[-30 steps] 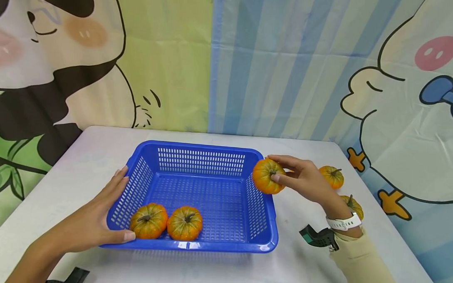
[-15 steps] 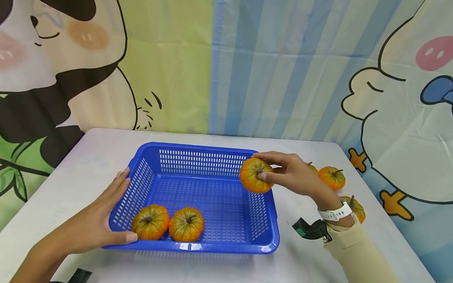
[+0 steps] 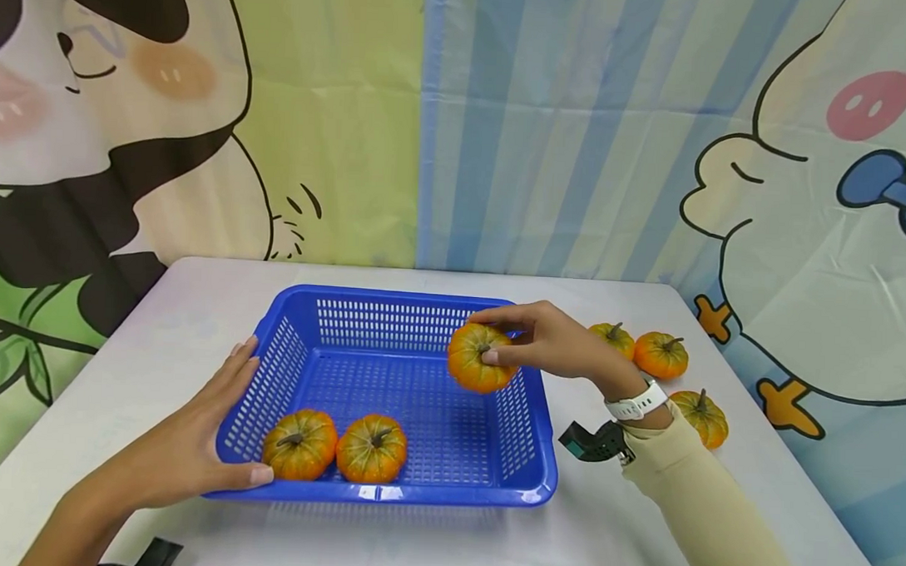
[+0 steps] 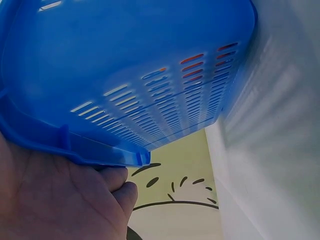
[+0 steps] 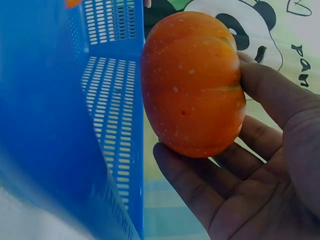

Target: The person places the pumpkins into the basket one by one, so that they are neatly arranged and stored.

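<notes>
Head view — white tbl w/ blue basket — cartoon backdrop behind

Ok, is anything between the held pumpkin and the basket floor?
Nothing visible. The right hand holds the pumpkin over the right side of the basket, and the two pumpkins inside sit off to the near left.

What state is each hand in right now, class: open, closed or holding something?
Left hand: open, resting against the blue plastic basket.
Right hand: holding an orange pumpkin.
</notes>
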The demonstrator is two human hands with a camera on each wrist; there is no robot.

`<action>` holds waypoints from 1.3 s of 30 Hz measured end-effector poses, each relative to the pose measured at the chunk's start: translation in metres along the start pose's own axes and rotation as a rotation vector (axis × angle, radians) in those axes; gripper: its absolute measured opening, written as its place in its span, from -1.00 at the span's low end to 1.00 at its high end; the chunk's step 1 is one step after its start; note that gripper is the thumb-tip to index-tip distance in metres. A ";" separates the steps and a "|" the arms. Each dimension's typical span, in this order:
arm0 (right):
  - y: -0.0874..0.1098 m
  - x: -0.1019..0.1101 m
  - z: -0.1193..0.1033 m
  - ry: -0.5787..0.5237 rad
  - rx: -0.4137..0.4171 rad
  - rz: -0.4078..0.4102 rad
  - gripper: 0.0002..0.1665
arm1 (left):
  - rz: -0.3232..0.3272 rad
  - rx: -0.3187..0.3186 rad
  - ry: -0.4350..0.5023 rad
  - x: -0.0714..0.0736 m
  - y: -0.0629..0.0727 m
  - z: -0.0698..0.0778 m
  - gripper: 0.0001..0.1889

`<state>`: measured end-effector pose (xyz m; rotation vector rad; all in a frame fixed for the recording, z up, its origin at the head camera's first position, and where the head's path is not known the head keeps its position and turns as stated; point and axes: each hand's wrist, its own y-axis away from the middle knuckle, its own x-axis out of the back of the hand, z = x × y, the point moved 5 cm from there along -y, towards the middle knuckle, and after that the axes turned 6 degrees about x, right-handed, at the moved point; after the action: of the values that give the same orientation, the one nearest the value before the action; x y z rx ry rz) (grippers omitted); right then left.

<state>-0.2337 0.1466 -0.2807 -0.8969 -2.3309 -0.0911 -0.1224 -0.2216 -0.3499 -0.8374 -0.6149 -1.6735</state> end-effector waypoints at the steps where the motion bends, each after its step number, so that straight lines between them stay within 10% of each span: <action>1: -0.002 -0.001 0.000 -0.005 0.005 -0.013 -0.43 | 0.000 -0.002 0.001 0.000 0.000 0.000 0.28; 39: -0.048 -0.051 -0.001 0.088 -0.039 -0.490 -0.37 | -0.001 0.002 -0.031 0.000 0.000 -0.001 0.28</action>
<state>-0.2337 0.0802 -0.3025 -0.3145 -2.4216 -0.3715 -0.1227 -0.2224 -0.3504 -0.8634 -0.6382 -1.6634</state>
